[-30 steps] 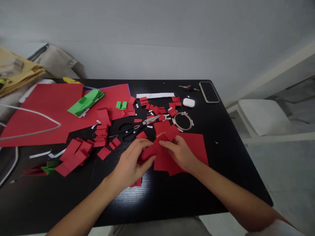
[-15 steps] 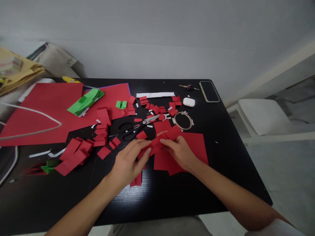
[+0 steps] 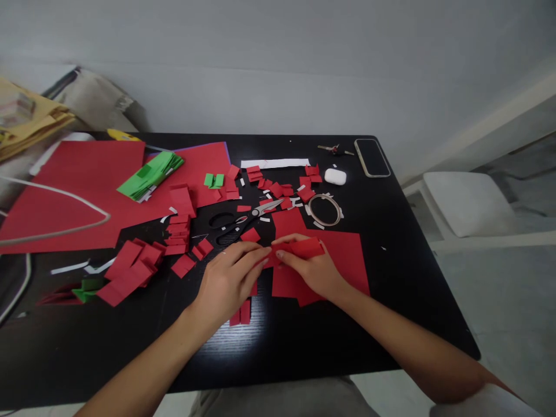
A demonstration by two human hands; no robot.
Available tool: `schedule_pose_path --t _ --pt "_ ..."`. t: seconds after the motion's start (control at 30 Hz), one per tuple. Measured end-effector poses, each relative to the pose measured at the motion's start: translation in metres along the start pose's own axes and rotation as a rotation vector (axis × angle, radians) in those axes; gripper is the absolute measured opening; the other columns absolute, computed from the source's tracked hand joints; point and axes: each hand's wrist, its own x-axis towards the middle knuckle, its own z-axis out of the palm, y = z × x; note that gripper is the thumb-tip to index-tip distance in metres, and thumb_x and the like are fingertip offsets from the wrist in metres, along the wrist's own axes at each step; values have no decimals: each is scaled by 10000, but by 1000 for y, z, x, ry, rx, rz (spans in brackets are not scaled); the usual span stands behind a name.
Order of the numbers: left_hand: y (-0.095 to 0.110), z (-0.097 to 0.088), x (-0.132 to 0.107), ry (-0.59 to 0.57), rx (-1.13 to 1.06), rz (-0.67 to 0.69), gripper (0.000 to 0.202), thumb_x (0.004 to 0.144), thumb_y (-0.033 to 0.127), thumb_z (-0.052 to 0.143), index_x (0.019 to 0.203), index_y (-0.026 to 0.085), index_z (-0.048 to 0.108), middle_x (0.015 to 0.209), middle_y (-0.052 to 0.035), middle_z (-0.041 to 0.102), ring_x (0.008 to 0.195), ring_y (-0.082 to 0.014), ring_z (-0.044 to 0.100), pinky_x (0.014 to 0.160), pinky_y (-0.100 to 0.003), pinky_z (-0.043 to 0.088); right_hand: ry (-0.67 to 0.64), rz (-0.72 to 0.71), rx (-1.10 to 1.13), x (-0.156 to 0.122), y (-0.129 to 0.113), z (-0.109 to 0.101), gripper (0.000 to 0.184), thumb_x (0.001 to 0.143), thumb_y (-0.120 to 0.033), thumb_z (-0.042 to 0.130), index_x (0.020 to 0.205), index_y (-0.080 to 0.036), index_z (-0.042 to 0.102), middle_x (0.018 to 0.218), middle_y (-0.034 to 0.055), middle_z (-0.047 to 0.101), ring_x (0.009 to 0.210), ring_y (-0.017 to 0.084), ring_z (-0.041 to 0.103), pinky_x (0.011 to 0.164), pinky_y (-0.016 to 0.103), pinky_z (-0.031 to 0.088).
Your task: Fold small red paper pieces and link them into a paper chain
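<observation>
A folded piece of red paper (image 3: 304, 248) is in my right hand (image 3: 315, 269), with the thumb pressed on its near face and the fingers behind it. My left hand (image 3: 234, 275) pinches the left end of the same paper between thumb and fingertips; that end is partly hidden by the fingers. Beneath my right hand lie larger red sheets (image 3: 347, 260) on the black table. Small folded red pieces (image 3: 240, 313) rest just below my left hand. Black-handled scissors (image 3: 247, 218) lie beyond the hands, blades pointing right.
A roll of tape (image 3: 325, 223), a white case (image 3: 335, 176), keys (image 3: 335, 150) and a phone (image 3: 372, 158) are at the right. Leftward are large red sheets (image 3: 87, 197), a green folded paper stack (image 3: 152, 174), several red folded pieces (image 3: 130, 272) and a white cable (image 3: 56, 188).
The red paper has turned between my hands and now lies flatter along my right fingers. My right thumb has shifted slightly left. The view has tilted a little.
</observation>
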Motion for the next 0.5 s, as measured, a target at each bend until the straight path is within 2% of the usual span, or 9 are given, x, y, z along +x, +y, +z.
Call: schedule_pose_path --t 0.13,0.27,0.5 --pt "1 0 2 5 -11 -11 195 998 149 616 1148 194 731 1091 -83 776 974 -202 763 849 -344 654 1 -75 -24 -2 0 0 155 883 -239 705 1005 -289 787 1062 9 798 1054 241 720 1013 424 523" --pt "1 1 2 -7 -11 -22 206 1003 154 601 1161 202 724 1094 -76 783 993 -211 764 869 -359 653 31 -94 11 -2 0 2 218 880 -215 681 1069 -285 763 1103 16 777 960 227 721 917 403 562" --pt "0 4 0 -79 -28 -28 210 1002 125 584 1152 184 718 1115 -96 751 980 -210 746 854 -354 646 24 -91 -26 0 3 3 75 886 -269 713 933 -268 771 987 12 792 1006 231 723 983 400 538"
